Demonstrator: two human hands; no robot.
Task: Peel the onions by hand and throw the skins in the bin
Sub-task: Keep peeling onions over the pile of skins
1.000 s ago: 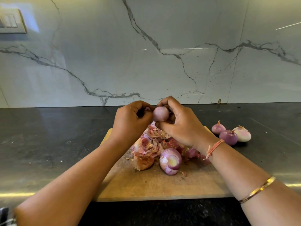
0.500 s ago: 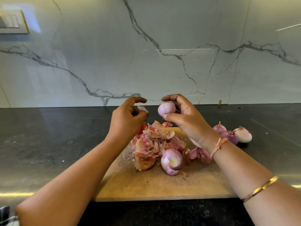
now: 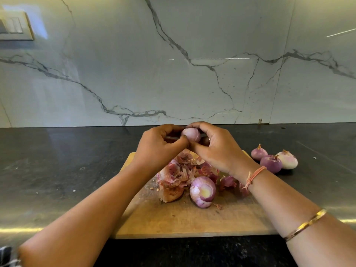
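Note:
A small pale purple onion (image 3: 190, 134) is held up above the far edge of the wooden cutting board (image 3: 185, 220). My right hand (image 3: 217, 149) grips it from the right with curled fingers. My left hand (image 3: 158, 149) pinches at its left side with thumb and fingertips. Beneath the hands a heap of pink onion skins (image 3: 179, 174) lies on the board. A larger onion (image 3: 202, 191) with its cut top showing lies in front of the heap. No bin is in view.
Three peeled onions (image 3: 275, 160) sit together on the dark stone counter (image 3: 57, 170) right of the board. A marble backsplash (image 3: 173, 64) rises behind the counter, with a switch plate (image 3: 15, 27) at its top left.
Half a second ago the hands were apart, the right one alone holding the small onion. The left hand has come back to the onion and pinches it again.

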